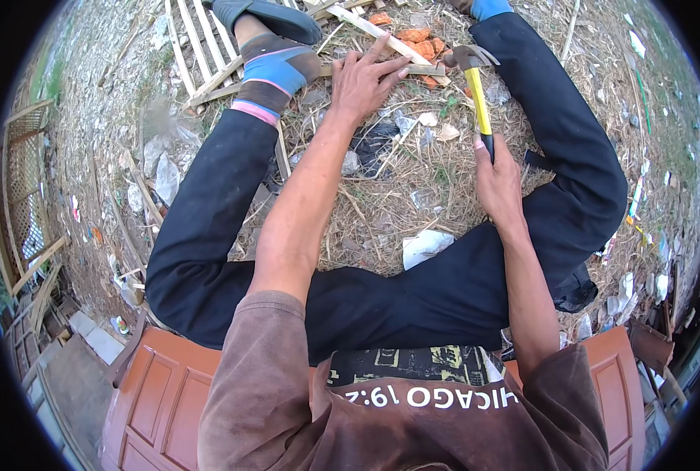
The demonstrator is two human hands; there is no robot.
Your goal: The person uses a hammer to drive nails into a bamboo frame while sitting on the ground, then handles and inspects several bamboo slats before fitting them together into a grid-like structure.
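Note:
My right hand [497, 177] is wrapped round the handle of a claw hammer [479, 98] with a yellow and black grip. The hammer's metal head is raised beside the right end of two thin wooden strips. One strip [377, 33] runs diagonally and meets a level strip [424, 70] at that end. My left hand [363, 85] lies over the strips with its fingers stretched out and apart, the fingertips pointing toward the joint. Any nail at the joint is too small to make out.
Orange brick pieces [415, 39] lie under and around the joint. A slatted wooden frame [209, 47] sits at the far left, by my sandalled foot [275, 17]. Straw, stones and plastic scraps cover the ground. A reddish-brown panelled door [165, 392] is beneath me.

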